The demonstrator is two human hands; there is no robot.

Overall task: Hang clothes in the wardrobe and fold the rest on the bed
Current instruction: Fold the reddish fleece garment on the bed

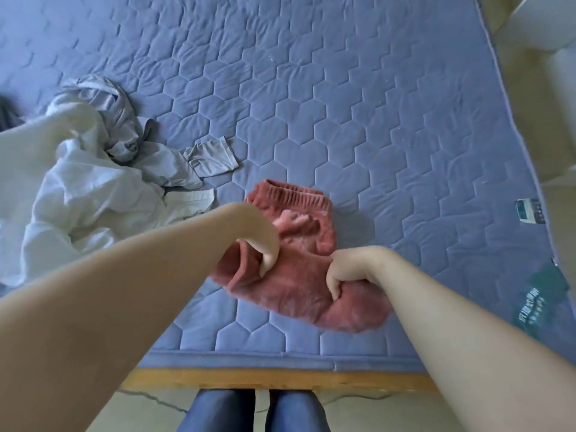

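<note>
Found the pink garment [299,297] at 6 o'clock fuzzy, matt fleece, ribbed at the waistband. Saw the mattress [311,104] covered in matt blue quilted cloth, hexagon-stitched. Noted thin, creased white cloth in the pile [93,201] at 9 o'clock. Met smooth, faintly glossy wood on the frame [265,379] at 6 o'clock.

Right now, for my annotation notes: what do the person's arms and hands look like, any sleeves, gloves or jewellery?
The left forearm and right forearm are bare to the frame edge; no sleeves show. The left hand and right hand are ungloved, with no ring, watch or bracelet visible.
</note>
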